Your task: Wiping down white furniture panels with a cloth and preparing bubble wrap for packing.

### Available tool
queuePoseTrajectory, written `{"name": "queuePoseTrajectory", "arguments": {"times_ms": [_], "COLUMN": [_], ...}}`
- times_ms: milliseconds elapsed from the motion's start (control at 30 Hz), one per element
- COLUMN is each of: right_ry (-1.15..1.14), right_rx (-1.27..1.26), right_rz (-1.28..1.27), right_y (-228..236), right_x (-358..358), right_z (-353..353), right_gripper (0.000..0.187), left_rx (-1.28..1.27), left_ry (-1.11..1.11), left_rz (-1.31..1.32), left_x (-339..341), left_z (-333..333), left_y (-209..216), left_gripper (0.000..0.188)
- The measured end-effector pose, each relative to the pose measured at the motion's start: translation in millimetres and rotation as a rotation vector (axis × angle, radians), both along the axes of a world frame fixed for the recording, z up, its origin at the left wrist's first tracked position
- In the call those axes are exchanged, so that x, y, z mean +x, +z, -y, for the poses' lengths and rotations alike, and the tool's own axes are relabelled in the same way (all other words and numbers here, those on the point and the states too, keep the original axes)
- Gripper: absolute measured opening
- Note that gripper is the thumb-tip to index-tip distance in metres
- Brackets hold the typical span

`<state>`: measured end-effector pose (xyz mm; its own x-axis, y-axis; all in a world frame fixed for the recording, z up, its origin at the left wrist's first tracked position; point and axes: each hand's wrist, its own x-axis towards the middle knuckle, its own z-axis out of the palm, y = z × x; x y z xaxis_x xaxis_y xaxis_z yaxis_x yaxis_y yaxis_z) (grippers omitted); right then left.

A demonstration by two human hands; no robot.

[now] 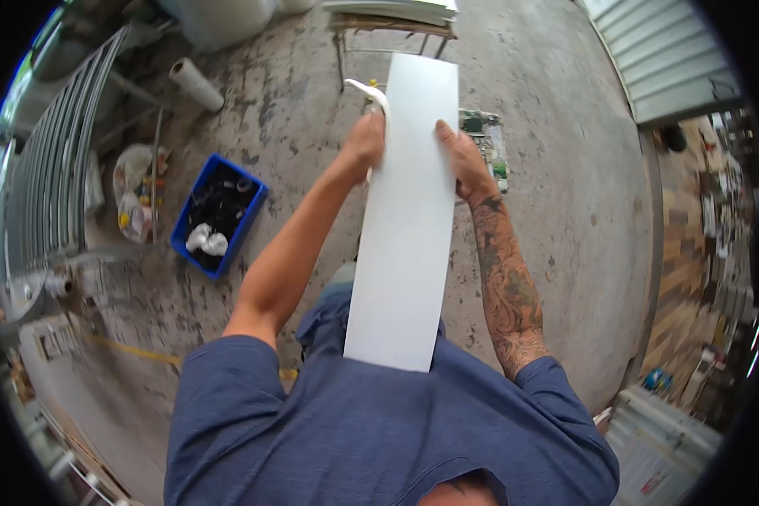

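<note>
So the person was standing over a stained grey concrete floor and holding a long, flat white rectangular panel out in front of them, its near end down against their blue t-shirt and its far end pointing away toward a metal-legged stand stacked with flat boards. The left hand was clamped on the panel's left edge up near the far end, fingers wrapped around the edge, and it also seemed to have a strip of white tape or band curling out above it, though I couldn't tell exactly how that was held. The right hand gripped the right edge at about the same height, thumb lying on the face of the panel and the fingers tucked behind it out of sight. Off to the person's left on the floor sat a blue plastic crate with dark bits and a white crumpled rag in it, with a clear bag of small coloured things just beyond and a white roll lying further up. Just past the right hand, a small greenish printed sheet lay on the floor, partly hidden by the panel.
</note>
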<state>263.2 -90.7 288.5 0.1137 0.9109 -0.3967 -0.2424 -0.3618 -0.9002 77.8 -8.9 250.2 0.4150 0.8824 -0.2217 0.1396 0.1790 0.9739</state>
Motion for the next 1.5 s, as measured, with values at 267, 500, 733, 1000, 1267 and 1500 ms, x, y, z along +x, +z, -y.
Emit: {"name": "queuePoseTrajectory", "arguments": {"times_ms": [267, 500, 733, 1000, 1267, 1500], "right_ry": [-0.1, -0.14, -0.049, 0.119, 0.194, -0.529], "right_rx": [-0.128, -0.061, 0.119, 0.284, 0.114, -0.082], "right_rz": [0.067, -0.082, -0.213, -0.402, -0.661, -0.737], "right_y": [-15.8, -45.6, -11.6, 33.8, 24.4, -38.6], "right_x": [-5.5, 10.4, 11.2, 41.5, 119.6, 186.1], "right_z": [4.0, -14.7, -22.4, 4.1, 14.5, 83.6], "right_gripper": [0.063, 0.06, 0.042, 0.073, 0.079, 0.06], "left_rx": [-0.073, -0.164, -0.43, 0.086, 0.263, -0.143], "left_ry": [-0.238, -0.152, 0.042, 0.345, 0.378, -0.062], "left_rz": [-0.05, 0.035, 0.16, 0.223, 0.149, 0.177], "left_x": [-131.2, -133.3, -47.7, 68.8, 135.9, 155.4], "left_z": [243.2, 252.1, 135.0, 0.7, -51.2, -35.1], "left_y": [104.3, 113.7, 77.2, 54.9, 34.5, -27.5], "left_gripper": [0.04, 0.042, 0.048, 0.047, 0.035, 0.026]}}
